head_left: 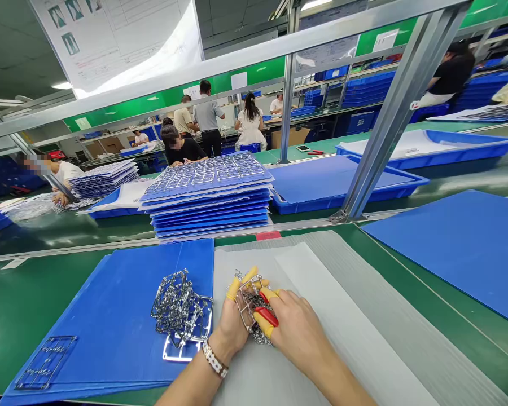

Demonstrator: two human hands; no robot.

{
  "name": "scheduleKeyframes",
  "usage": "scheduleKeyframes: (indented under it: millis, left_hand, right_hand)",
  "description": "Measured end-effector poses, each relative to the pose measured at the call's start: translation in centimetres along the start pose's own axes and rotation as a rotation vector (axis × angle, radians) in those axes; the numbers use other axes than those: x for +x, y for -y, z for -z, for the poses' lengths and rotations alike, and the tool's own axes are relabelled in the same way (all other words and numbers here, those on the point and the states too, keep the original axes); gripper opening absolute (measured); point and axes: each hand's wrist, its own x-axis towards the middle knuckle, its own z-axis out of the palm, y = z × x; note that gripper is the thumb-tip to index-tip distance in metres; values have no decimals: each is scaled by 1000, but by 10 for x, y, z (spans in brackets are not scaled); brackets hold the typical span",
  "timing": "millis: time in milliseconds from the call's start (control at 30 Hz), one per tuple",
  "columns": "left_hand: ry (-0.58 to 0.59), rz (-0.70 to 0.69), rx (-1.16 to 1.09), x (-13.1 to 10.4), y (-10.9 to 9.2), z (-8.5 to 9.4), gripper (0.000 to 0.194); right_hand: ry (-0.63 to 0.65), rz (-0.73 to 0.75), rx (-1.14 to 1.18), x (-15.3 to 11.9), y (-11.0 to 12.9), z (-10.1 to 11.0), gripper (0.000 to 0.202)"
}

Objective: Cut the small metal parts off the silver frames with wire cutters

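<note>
My left hand [230, 322], with yellow finger cots on its fingertips, is closed around a chrome plastic parts frame [243, 310]. In my right hand [298, 327], also with yellow finger cots, is a red-handled pair of nippers [267, 317], held up against the frame. Its jaws are hidden behind the frame and fingers. Beneath both hands, small shiny chrome parts [260, 337] lie heaped on a grey sheet [322, 361]. Left of my left hand, a tangled pile of chrome frames [178, 310] rests on blue plastic sheets [105, 327].
A single frame [46, 363] lies at the blue sheets' near left corner. Ahead stands a tall stack of blue sheets [211, 208] bearing frames. A blue tray [296, 207] and a metal post [389, 129] are beyond the grey sheet. Several people sit or stand farther back.
</note>
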Motion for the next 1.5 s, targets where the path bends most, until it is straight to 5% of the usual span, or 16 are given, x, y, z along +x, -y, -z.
scheduleKeyframes:
  millis: [433,800,1500]
  left_hand:
    - [-103,1,212,-1,3,10,58]
    - [16,106,-38,-8,-8,-5,52]
    - [10,89,2,-7,-7,-5,48]
  right_hand:
    - [-2,13,-169,-2,6,6,16]
    - [51,-79,-158,-1,-11,19,16]
    - [113,-93,-42,6,-18,19,30]
